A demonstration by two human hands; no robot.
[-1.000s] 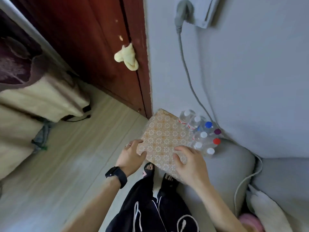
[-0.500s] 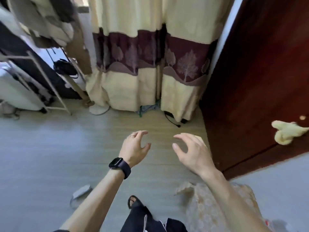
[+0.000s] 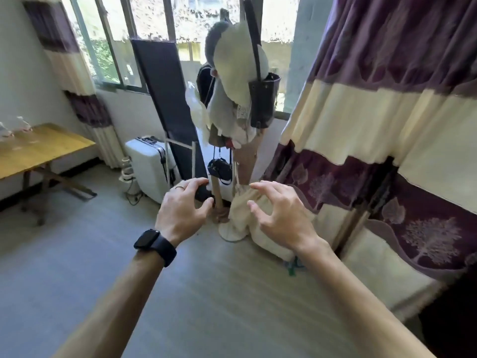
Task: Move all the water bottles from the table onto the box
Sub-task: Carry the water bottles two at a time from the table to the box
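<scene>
A wooden table [image 3: 38, 148] stands at the far left, with blurred clear water bottles [image 3: 23, 124] at its back edge. My left hand [image 3: 182, 210], with a ring and a black watch on the wrist, hovers in mid-air with loosely spread, slightly curled fingers and holds nothing. My right hand [image 3: 278, 215] hovers beside it in the same loose pose, also empty. Both hands are well to the right of the table. The box and the bottles on it are out of view.
A white suitcase [image 3: 147, 166] stands against the wall under the window. A coat stand [image 3: 240, 104] hung with clothes and bags rises straight ahead. Purple and cream curtains [image 3: 374, 125] fill the right side. Grey floor [image 3: 129, 254] lies between me and the table.
The view has swung left from the patterned box and bottles by the door, past the curtains, to the window and table. Both hands left the box and now hover empty.
</scene>
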